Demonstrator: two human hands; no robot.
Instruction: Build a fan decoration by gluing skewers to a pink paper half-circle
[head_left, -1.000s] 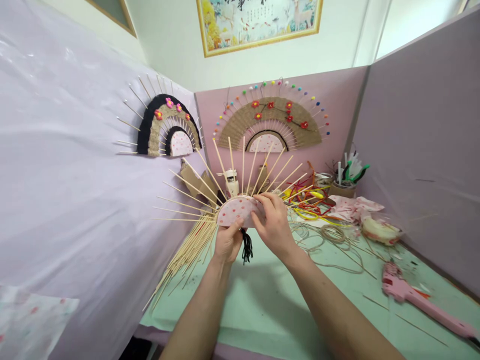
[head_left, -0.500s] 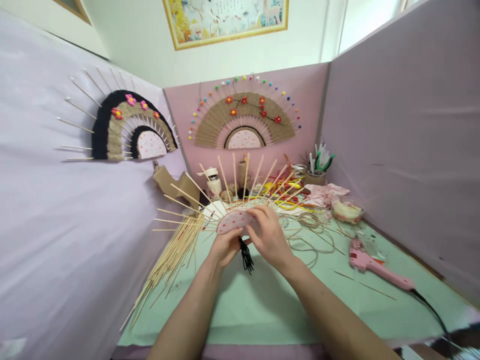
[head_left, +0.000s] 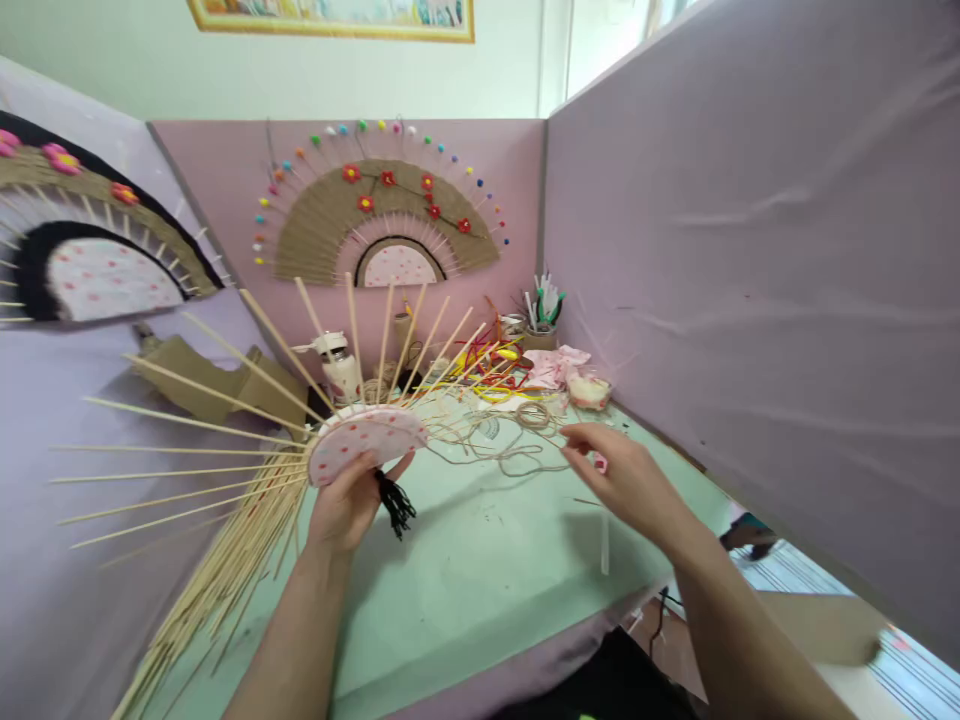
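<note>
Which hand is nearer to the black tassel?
Left. The left hand holds the dotted half-disc just beside the black tassel; the right hand is apart, off to its right.

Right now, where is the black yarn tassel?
In the head view, the black yarn tassel hangs left of centre, just below the dotted half-disc and beside the left hand, which holds that half-disc.

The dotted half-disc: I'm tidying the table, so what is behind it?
Behind the half-disc, a white bottle shows above its rim and a stick bundle shows at lower left. Whatever its face covers cannot be seen.
</note>
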